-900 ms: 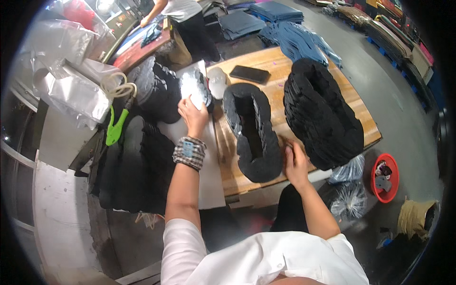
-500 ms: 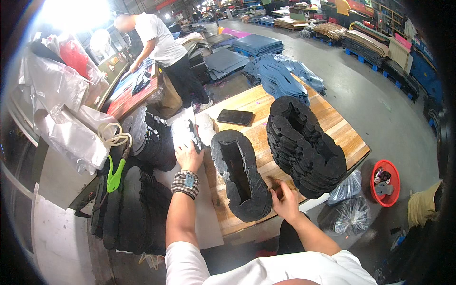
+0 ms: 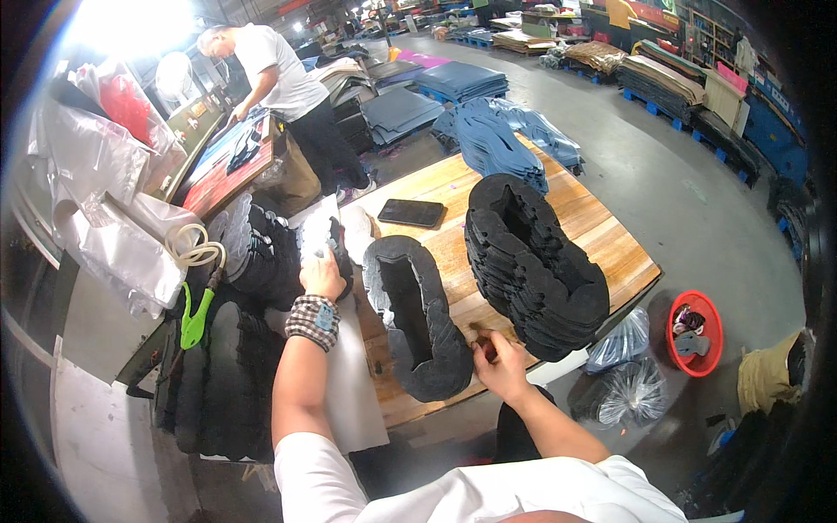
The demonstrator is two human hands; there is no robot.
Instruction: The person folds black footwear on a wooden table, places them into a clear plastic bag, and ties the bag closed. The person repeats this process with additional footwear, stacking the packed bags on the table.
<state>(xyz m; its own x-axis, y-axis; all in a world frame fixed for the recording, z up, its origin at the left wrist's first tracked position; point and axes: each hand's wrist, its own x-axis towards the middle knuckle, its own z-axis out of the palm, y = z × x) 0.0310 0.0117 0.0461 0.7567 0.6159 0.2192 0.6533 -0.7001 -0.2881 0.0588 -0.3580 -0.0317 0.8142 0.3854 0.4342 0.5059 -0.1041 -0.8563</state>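
Observation:
A black sole-shaped foam piece (image 3: 446,342) with a long cut-out lies flat before me, pale smears along its left rim. At its lower right edge, my right hand (image 3: 501,364) is closed, thumb and fingertips together; what they pinch, if anything, is too small to make out. My left hand (image 3: 323,277), a checked band at its wrist, reaches forward with fingers stretched onto a brightly lit pile of small dark pieces (image 3: 335,237); glare hides part of the fingertips. To the right stands a tall stack of black sole-shaped pieces (image 3: 558,301).
A phone (image 3: 411,213) lies on the wooden table (image 3: 602,228), with blue cut sheets (image 3: 501,152) at its far edge. Black stacked pieces (image 3: 228,383) and a green-handled tool (image 3: 197,321) are at left. A red basin (image 3: 696,366) and plastic bags stand right. Another person (image 3: 277,74) works far left.
The whole view has shifted, moving the table leftward in the picture. My left hand's fingers look more drawn together on the lit pile. My right hand stays at the foam piece's edge.

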